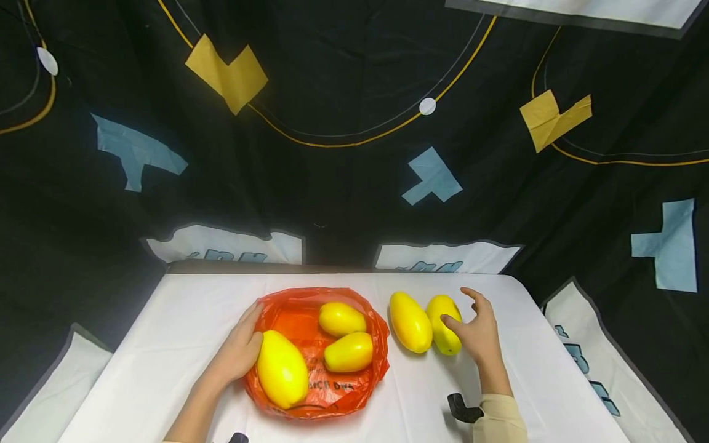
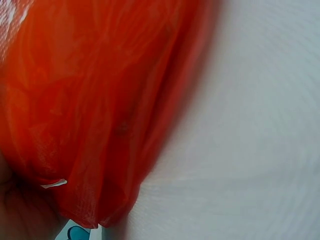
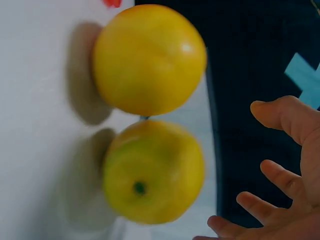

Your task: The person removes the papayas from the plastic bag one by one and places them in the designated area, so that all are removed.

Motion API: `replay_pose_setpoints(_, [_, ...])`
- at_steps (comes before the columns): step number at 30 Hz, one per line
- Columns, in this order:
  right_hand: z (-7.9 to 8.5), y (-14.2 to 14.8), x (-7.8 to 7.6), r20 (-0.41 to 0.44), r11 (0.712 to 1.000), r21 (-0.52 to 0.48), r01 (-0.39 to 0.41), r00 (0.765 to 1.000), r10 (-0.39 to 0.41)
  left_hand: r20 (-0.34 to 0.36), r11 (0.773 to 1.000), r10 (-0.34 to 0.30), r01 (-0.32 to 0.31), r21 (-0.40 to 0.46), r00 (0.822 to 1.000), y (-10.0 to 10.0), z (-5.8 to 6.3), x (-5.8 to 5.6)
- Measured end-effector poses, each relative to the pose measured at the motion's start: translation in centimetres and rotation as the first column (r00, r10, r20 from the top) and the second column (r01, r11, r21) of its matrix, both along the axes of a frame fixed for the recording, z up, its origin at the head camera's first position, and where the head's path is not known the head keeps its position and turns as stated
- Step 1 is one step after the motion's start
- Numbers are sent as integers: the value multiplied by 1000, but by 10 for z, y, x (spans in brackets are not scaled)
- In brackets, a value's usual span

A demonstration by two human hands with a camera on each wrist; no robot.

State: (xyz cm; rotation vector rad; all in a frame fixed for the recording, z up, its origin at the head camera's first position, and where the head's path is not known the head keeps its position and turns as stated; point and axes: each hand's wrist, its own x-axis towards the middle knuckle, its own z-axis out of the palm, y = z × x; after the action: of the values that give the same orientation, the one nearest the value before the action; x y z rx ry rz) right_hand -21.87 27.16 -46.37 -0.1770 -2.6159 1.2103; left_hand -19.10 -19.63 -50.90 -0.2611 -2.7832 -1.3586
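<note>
A red plastic bag (image 1: 376, 381) lies spread wide on the table, its mouth facing up. Inside it are three yellow mangoes, the largest (image 1: 282, 369) at the left. My left hand (image 1: 244, 347) grips the bag's left rim, thumb beside that mango; the left wrist view shows red plastic (image 2: 100, 100) over part of the hand. To the right of the bag, two more mangoes lie side by side, a left one (image 1: 410, 323) and a right one (image 3: 155, 172). My right hand (image 1: 479, 329) hovers by the right one, thumb and fingers spread, holding nothing.
A white cloth covers the table (image 1: 432, 394). Behind it hangs a black curtain (image 1: 343, 197) with taped paper shapes and yellow lines. A black curved piece (image 1: 462, 409) sits at the right wrist, against a beige sleeve (image 1: 501, 421).
</note>
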Motion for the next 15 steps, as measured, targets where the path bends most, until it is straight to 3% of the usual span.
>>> replay_pose_setpoints(15, [40,-36,0,-161,994,-51,-96,983,86,-6,1000,-5,5,8,1000,2,0,0])
